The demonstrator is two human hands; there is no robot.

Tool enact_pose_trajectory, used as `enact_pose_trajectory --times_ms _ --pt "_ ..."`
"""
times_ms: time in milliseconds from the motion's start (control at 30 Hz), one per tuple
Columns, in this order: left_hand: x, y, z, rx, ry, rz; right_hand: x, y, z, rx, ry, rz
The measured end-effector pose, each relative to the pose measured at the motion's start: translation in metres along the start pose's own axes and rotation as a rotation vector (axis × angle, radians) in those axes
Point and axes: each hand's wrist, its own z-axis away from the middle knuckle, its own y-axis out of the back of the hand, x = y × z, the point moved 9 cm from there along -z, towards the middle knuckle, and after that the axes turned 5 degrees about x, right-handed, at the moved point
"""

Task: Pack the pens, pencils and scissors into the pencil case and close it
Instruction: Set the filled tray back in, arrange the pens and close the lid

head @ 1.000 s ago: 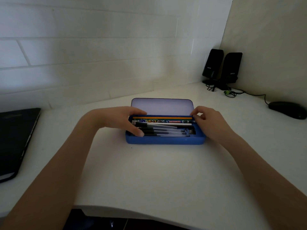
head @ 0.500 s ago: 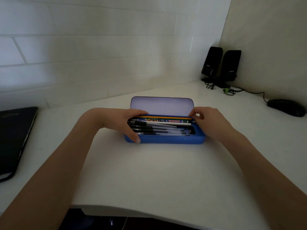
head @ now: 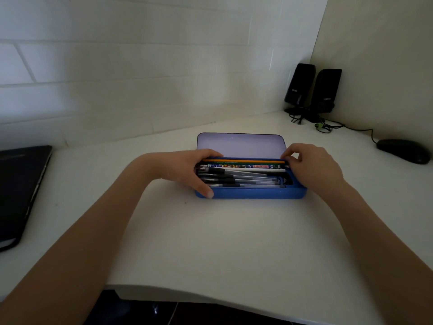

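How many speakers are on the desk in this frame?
2. Both stand in the far right corner: the left speaker and the right speaker, side by side against the wall, cables trailing in front. None appear hidden.

The pencil case [head: 250, 192] looks like smooth blue plastic with a pale, faintly glossy lid [head: 241, 145], the pens [head: 239, 179] have clear plastic barrels, the desk [head: 210, 242] is matt white, and the speakers [head: 312, 90] and mouse [head: 404, 151] are shiny black plastic.
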Motion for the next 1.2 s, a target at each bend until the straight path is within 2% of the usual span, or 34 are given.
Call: enact_pose_trajectory --times_ms 100,200,333,433,533,833,900,1000,1033,1133,1200 --pt "-0.007 0.011 0.004 0.024 -0.007 0.011 -0.008 0.012 0.000 0.069 0.040 -0.053" --pt "-0.009 0.019 0.006 0.060 -0.029 0.041 -0.019 0.017 0.001 0.061 0.109 -0.133" --pt "-0.008 0.019 0.006 0.052 -0.024 0.010 -0.039 0.012 0.007 -0.040 0.213 -0.251" --pt "-0.010 0.016 0.005 0.024 -0.015 0.001 -0.053 0.003 0.014 -0.139 0.276 -0.238" --pt "-0.011 0.015 0.005 0.010 -0.010 -0.013 -0.055 0.003 0.015 -0.153 0.295 -0.212" --pt "-0.008 0.011 0.005 0.001 -0.004 -0.041 -0.050 0.001 0.014 -0.231 0.281 -0.161" --pt "-0.006 0.013 0.005 0.028 -0.016 -0.043 -0.043 0.010 0.010 -0.180 0.255 -0.168" --pt "-0.005 0.016 0.006 0.052 -0.029 -0.047 -0.030 0.027 0.002 0.017 0.211 -0.154" --pt "-0.005 0.017 0.006 0.055 -0.031 -0.049 -0.025 0.024 0.001 0.026 0.186 -0.166" --pt "-0.004 0.018 0.006 0.063 -0.028 -0.057 -0.021 -0.013 0.007 -0.147 0.102 -0.286" --pt "-0.006 0.018 0.006 0.064 -0.015 -0.079 -0.018 -0.028 0.008 -0.192 0.025 -0.396"
